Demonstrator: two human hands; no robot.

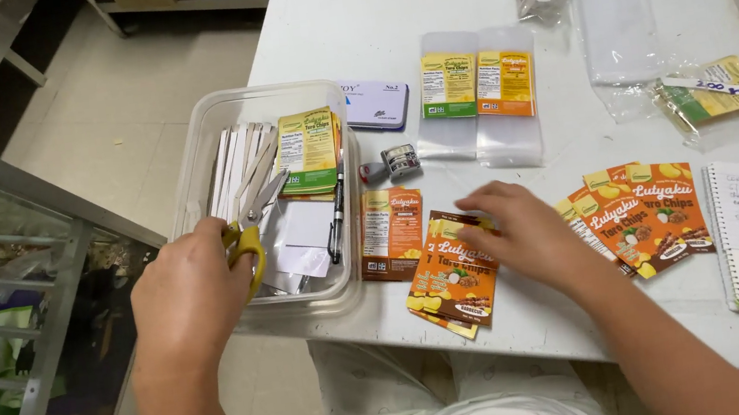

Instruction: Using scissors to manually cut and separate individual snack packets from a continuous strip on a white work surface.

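Even, bright overhead light fell on the white counter (418, 1), with soft shadows under the right hand (525, 230). Glare perhaps washed the plastic sleeves beyond it; edges bowed slightly.

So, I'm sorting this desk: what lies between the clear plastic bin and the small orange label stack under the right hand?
In the head view, one orange printed label lies flat between them.

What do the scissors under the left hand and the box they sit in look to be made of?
Scissors: blades look like bare metal, grey with a dull shine; handles look like yellow plastic, smooth and evenly coloured. Box: apparently clear plastic, since the floor shows through its wall. The left hand grips the handles.
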